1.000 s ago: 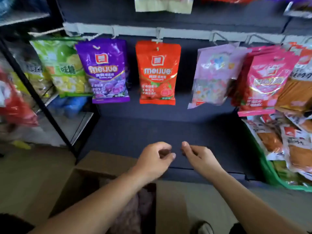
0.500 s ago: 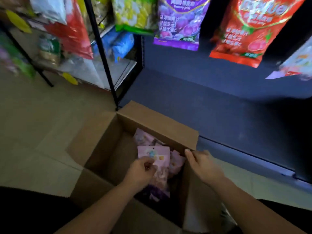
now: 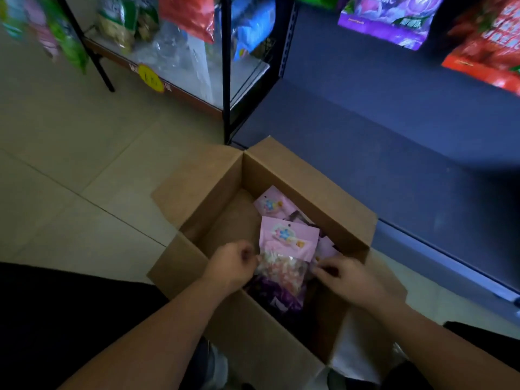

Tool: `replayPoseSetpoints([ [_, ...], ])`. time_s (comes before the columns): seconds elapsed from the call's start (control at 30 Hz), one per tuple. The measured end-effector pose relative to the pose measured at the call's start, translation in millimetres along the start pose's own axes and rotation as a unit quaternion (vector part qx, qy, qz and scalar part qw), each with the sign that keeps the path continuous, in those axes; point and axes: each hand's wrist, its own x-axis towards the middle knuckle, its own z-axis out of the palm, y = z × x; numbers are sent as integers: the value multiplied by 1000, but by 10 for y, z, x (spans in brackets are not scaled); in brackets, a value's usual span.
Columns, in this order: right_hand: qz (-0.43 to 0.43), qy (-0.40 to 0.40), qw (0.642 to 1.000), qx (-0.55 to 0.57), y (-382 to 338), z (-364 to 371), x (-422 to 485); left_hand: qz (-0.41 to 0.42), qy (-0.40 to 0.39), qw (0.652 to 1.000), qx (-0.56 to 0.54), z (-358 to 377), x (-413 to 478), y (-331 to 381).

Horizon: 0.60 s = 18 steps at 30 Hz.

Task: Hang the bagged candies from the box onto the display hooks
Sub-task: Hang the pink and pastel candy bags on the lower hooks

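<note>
An open cardboard box (image 3: 306, 181) stands on the floor in front of the dark display shelf. Inside it lie pink candy bags. The top pink bag (image 3: 287, 243) has a clear window full of small sweets. My left hand (image 3: 232, 267) pinches this bag's left edge, fingers curled. My right hand (image 3: 344, 277) grips its right edge inside the box. A second pink bag (image 3: 270, 204) lies further back, and a purple bag (image 3: 281, 296) lies beneath the held one. The display hooks are out of view.
A purple bag (image 3: 391, 21) and a red bag (image 3: 489, 49) hang at the top right above the dark shelf base (image 3: 394, 153). A black metal rack (image 3: 226, 80) with snack packs stands at the left. Beige floor tiles (image 3: 70, 164) spread left of the box.
The view dropped from the hanging bags to the box on the floor. Both hands went down into the box and took hold of the top pink bag's edges.
</note>
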Motion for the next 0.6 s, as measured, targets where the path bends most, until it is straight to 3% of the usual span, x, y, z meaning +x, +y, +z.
replayPoseSetpoints([
  [0.1,21,-103,977,186,-210,394,140,-2,-26,1000,-16,30,7,-23],
  [0.27,101,-148,927,329,-441,770,351,31,3,999,30,-75,-76,-92],
  [0.37,119,-142,927,327,-542,840,510,44,46,992,112,-196,-121,-198],
  [0.6,76,-59,978,184,-534,799,686,37,29,990,134,-194,-119,-310],
])
